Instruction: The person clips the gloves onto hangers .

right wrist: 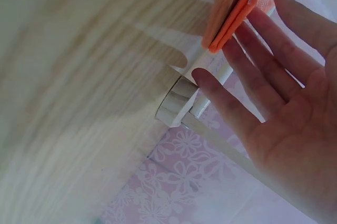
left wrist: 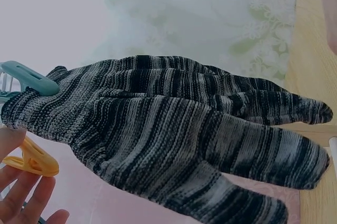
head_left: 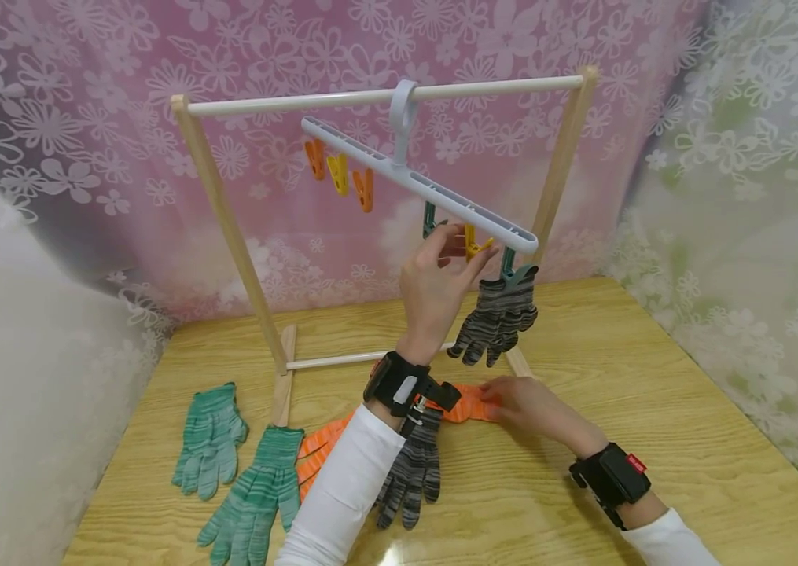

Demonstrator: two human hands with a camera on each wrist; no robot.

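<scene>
My left hand (head_left: 434, 287) is raised under the right arm of a pale grey hanger (head_left: 399, 167), pinching a yellow clothespin (head_left: 470, 242) that hangs from it. In the left wrist view, thumb and fingers are on that yellow clothespin. Beside it a black-and-grey striped glove (head_left: 499, 318) hangs by its cuff from a dark green clothespin (head_left: 509, 263). Low over the table, my right hand (head_left: 540, 413) has its fingers at the cuff of an orange glove (head_left: 465, 405). In the right wrist view these fingers are extended, with the thumb apart from the cuff.
The hanger hooks over the white rod (head_left: 285, 103) of a wooden rack. Orange and yellow clothespins (head_left: 338, 174) hang at its left. On the table (head_left: 582, 346) lie two green gloves (head_left: 211, 440), another orange glove (head_left: 324, 444) and a striped glove (head_left: 413, 472), partly behind my left forearm.
</scene>
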